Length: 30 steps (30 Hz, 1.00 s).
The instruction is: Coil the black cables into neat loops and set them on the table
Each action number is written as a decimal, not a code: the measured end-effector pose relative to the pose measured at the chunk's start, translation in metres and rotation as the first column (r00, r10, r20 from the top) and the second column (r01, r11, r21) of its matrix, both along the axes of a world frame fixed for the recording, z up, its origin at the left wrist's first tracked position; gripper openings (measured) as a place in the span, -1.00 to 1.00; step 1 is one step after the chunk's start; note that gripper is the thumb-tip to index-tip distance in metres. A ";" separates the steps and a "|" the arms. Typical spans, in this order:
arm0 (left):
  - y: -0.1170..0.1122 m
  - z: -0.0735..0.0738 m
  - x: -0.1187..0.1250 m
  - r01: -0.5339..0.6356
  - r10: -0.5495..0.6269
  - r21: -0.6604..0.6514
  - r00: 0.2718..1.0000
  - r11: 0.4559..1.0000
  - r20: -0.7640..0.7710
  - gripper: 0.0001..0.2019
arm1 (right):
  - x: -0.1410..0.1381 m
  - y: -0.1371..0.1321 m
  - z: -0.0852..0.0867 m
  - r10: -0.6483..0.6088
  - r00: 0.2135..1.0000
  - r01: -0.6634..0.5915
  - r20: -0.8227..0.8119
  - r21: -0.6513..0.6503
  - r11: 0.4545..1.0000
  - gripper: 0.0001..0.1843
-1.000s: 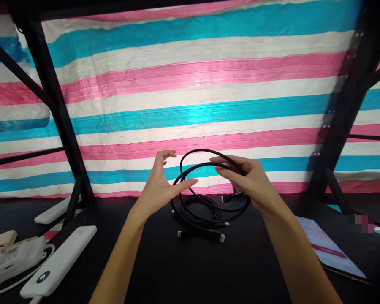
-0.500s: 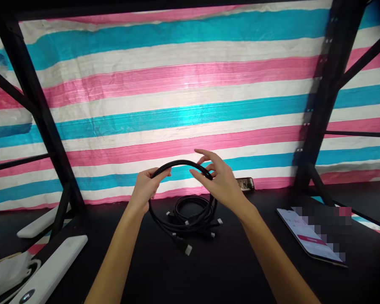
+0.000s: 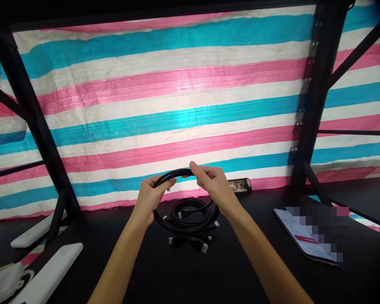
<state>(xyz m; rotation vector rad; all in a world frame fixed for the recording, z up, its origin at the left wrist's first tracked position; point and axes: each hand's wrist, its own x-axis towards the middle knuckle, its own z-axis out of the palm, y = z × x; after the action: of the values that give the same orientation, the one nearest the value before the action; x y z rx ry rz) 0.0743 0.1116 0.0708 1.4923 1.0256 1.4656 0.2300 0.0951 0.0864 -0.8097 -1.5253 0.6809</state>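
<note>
Both hands hold one black cable [image 3: 179, 173] coiled into a loop above the black tabletop [image 3: 209, 270]. My left hand [image 3: 150, 196] pinches the loop's left side with closed fingers. My right hand [image 3: 213, 185] grips the top right of the loop, fingers curled round it. Under the loop lies a pile of more coiled black cables [image 3: 190, 215] with white-tipped plugs [image 3: 204, 248] sticking out toward me.
A phone [image 3: 240, 184] lies at the back by the striped tarp [image 3: 177, 105]. A tablet [image 3: 304, 236] rests at the right. White power banks [image 3: 47, 274] and a white cable sit at the left. Black rack posts [image 3: 28, 118] stand left and right.
My left hand went from open to pinching the loop. Both hands closed on the cable and drew the loop tighter. The view shifted right, so things slid left in the picture.
</note>
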 end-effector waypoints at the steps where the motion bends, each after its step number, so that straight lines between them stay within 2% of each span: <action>1: 0.001 -0.002 0.001 -0.006 0.006 0.007 1.000 1.000 0.008 -0.74 | 0.001 0.000 0.000 0.019 1.000 -0.019 -0.011 -0.023 1.000 -0.44; 5: 0.005 -0.006 0.002 -0.018 0.018 0.010 1.000 1.000 0.001 -0.71 | 0.004 0.004 -0.003 0.117 0.992 -0.120 -0.037 -0.102 0.988 -0.48; 9: 0.005 -0.005 -0.001 0.221 -0.223 -0.046 0.974 0.974 -0.044 -0.58 | 0.011 0.006 -0.002 0.188 0.982 -0.188 -0.003 -0.083 0.979 -0.46; 12: 0.002 -0.004 -0.002 0.367 -0.367 -0.006 0.930 0.930 -0.021 -0.52 | 0.017 0.003 0.001 0.203 0.979 -0.203 -0.008 -0.064 0.977 -0.56; 16: 0.001 -0.004 -0.003 0.494 -0.494 0.016 0.866 0.869 0.072 -0.49 | 0.023 0.002 0.003 0.216 0.976 -0.217 -0.027 -0.079 0.973 -0.67; 20: 0.006 -0.002 -0.009 0.557 -0.546 -0.024 0.822 0.830 0.161 -0.61 | 0.024 0.009 0.000 0.215 0.975 -0.219 -0.048 -0.098 0.971 -0.67; 22: 0.008 -0.001 -0.012 0.548 -0.535 -0.040 0.827 0.835 0.172 -0.65 | 0.022 0.013 -0.002 0.215 0.975 -0.220 -0.058 -0.109 0.969 -0.67; 24: 0.008 0.000 -0.012 0.496 -0.488 -0.032 0.862 0.867 0.141 -0.65 | 0.019 0.014 -0.004 0.214 0.976 -0.218 -0.052 -0.122 0.968 -0.65; 30: 0.003 -0.001 -0.003 0.228 -0.235 0.086 0.968 0.970 0.084 -0.61 | 0.007 0.005 -0.002 0.058 0.998 -0.056 0.034 -0.057 0.997 -0.63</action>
<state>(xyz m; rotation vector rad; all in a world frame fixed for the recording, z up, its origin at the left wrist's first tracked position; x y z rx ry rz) 0.0709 0.1149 0.0696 1.5261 0.7197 1.4050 0.2372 0.0998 0.0845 -0.8264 -1.5726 0.7574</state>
